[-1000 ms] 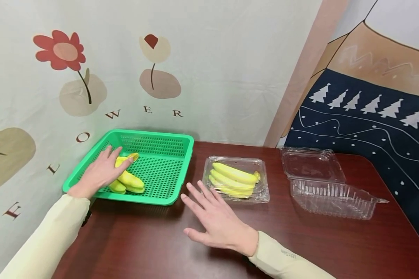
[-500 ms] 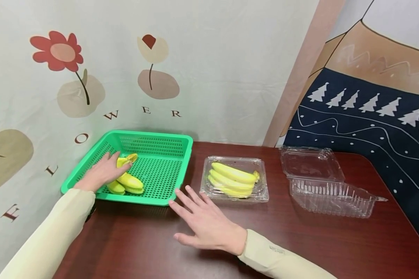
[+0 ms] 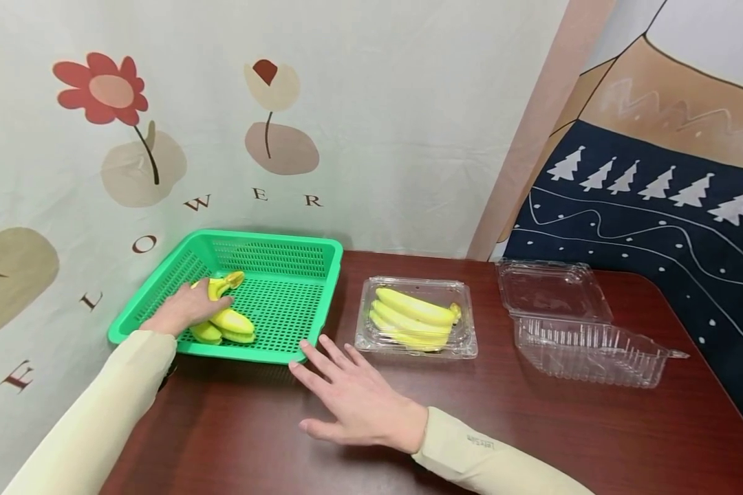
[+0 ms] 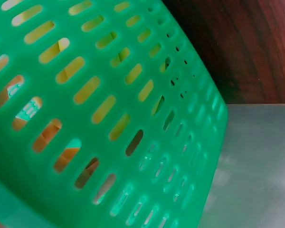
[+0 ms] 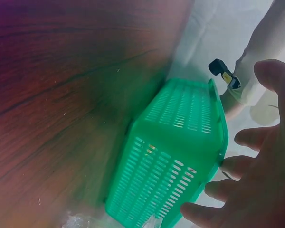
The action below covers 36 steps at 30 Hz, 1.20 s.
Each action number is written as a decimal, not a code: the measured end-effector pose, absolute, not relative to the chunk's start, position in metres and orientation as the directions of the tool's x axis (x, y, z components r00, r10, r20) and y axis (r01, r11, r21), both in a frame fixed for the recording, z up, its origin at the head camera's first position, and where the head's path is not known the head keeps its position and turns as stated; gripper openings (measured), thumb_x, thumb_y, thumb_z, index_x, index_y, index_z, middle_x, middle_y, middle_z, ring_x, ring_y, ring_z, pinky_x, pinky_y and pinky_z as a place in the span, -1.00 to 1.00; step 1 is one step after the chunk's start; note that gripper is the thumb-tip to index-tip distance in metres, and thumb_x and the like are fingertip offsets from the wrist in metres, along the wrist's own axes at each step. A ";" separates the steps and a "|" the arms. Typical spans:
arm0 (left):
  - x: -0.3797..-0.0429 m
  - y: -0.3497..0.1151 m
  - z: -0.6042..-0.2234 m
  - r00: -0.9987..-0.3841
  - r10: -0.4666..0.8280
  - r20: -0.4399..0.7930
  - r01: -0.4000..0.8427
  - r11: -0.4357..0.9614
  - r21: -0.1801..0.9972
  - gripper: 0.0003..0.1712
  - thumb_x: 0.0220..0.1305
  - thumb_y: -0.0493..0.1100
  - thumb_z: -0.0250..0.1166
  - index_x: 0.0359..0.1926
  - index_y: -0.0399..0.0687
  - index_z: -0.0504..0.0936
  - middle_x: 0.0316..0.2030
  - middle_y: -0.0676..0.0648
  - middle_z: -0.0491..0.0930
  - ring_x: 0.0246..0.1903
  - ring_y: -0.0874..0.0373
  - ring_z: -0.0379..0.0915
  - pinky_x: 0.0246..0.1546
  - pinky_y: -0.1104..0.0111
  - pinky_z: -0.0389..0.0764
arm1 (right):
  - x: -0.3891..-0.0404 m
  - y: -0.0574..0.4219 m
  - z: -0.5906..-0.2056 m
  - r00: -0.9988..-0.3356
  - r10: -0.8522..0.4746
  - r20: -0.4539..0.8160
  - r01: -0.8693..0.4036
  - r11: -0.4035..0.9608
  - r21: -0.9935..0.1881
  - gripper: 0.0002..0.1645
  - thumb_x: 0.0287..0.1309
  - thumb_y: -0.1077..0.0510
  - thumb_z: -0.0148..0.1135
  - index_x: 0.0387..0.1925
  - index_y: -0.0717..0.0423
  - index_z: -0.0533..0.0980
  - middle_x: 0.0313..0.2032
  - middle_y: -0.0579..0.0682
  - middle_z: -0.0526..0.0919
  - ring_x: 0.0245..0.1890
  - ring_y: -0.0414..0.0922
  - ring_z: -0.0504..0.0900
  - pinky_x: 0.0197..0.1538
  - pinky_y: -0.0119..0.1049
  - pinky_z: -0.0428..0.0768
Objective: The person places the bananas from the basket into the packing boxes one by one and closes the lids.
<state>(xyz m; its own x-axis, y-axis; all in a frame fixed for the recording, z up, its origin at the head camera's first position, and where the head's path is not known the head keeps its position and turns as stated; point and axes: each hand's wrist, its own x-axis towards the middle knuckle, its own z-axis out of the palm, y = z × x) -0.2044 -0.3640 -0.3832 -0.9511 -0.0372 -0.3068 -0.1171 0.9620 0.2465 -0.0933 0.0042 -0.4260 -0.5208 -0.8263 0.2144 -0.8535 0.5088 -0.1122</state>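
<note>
In the head view my left hand (image 3: pixel 188 307) is inside the green basket (image 3: pixel 334 295), over a bunch of yellow bananas (image 3: pixel 232 322). Its fingers bend down over the far side of the bunch and the thumb lies across the near side, gripping it. Through the basket's slots, the left wrist view shows parts of the yellow bananas (image 4: pixel 88 90). My right hand (image 3: pixel 365 405) is held with fingers spread at the basket's front right corner. In the right wrist view its fingertips (image 5: pixel 230 166) are by the rim; whether they touch it, I cannot tell.
A lidded clear plastic box (image 3: pixel 464 344) with bananas (image 3: pixel 415 316) in it stands right of the basket. Farther right, another clear clamshell box (image 3: pixel 588 350) lies with its lid raised. A printed cloth wall (image 3: pixel 396 151) borders the dark wooden table (image 3: pixel 532 426).
My left hand has lowered onto the bananas, and its fingers have bent round them. The right hand has shifted left to the basket's corner. Both boxes stay put.
</note>
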 end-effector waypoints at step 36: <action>-0.213 -0.336 -0.392 -0.961 0.005 -0.278 -0.089 0.941 0.326 -0.09 0.39 -0.04 0.19 0.60 -0.26 0.03 0.42 -0.74 -0.13 0.31 -0.73 -0.03 0.00 -0.49 0.35 | -0.092 0.009 -0.426 -0.548 -0.811 0.203 -0.836 0.529 -0.143 -0.10 0.44 -0.45 -0.06 0.63 -0.17 0.15 0.66 -0.01 -0.20 0.62 0.10 -0.09 0.47 0.15 0.27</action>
<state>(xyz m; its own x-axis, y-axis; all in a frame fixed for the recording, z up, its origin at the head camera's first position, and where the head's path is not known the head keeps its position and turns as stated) -0.2127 -0.3364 -0.3919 -0.9606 0.0054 -0.2780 -0.0890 0.9413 0.3256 -0.0918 0.0087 -0.4259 -0.5479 -0.8115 0.2033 -0.8365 0.5289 -0.1434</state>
